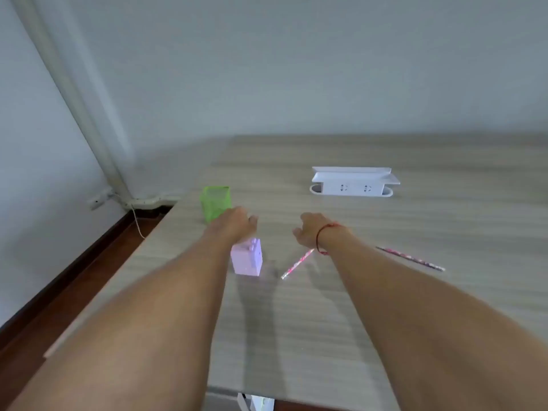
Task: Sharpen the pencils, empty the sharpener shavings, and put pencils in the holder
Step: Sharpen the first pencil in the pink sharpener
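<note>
1. Tabletop [385, 307]: pale wood-grain surface. Its left edge runs diagonally beside a dark floor, and its far edge meets a pale wall.
2. Holder [216, 203]: green mesh pencil cup, standing upright near the left edge, toward the far-left corner.
3. Sharpener [247, 258]: lilac, box-shaped and upright. It stands nearer the viewer than the holder and a little in from the left edge. The left forearm hides its upper left part.
4. First pencil [296, 264]: pink-patterned, lying flat on a diagonal just right of the sharpener and apart from it. Its far end passes beneath the right wrist.
5. Second pencil [410, 258]: same pattern, lying flat further toward the right edge. It is well apart from the first pencil and slants the opposite way.
6. Left hand [237, 222]: held over the tabletop between the sharpener and the holder, back uppermost. The fingers are loosely bent and nothing shows in its grasp. Whether it touches the sharpener cannot be told.
7. Right hand [310, 229]: over the middle of the tabletop, apart from the left hand. The fingers curl loosely downward around nothing. A red cord bracelet [321, 235] circles the wrist.
8. Socket block [354, 182]: white, with two outlets facing the viewer, toward the far edge and right of the middle.
9. Pipe [74, 93]: pale conduit slanting down the wall to the floor beside the far-left corner.
</note>
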Action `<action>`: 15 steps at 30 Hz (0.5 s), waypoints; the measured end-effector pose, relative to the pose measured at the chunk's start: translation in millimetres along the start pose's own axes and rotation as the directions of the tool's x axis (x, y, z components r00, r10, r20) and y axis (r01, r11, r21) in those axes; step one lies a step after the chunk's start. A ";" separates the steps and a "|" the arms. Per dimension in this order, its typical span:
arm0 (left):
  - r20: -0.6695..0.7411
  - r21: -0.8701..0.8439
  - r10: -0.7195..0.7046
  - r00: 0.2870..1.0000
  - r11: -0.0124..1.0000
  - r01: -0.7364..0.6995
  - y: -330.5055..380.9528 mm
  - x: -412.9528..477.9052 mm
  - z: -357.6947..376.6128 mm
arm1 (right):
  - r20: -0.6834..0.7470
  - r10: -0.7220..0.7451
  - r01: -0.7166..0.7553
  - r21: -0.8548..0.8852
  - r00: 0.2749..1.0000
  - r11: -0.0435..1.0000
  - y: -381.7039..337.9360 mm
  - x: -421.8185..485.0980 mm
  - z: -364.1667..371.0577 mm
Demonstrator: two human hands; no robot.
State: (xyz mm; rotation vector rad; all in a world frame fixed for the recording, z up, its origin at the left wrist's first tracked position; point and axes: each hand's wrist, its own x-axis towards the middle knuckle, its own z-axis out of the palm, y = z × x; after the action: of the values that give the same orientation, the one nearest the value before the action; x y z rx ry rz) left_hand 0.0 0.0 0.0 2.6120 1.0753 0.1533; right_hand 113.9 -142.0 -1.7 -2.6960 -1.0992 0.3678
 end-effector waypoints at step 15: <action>-0.330 -0.044 0.111 0.938 0.990 -0.133 -48.3 -44.6 92.6 | -0.182 -0.007 0.028 0.116 0.983 0.993 8.2 -16.2 138.6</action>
State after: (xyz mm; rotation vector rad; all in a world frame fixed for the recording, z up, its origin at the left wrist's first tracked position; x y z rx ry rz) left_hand -44.2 -21.6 -102.3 2.6525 0.9856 0.6598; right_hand 65.8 -146.0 -132.9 -2.5561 -1.0157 0.1739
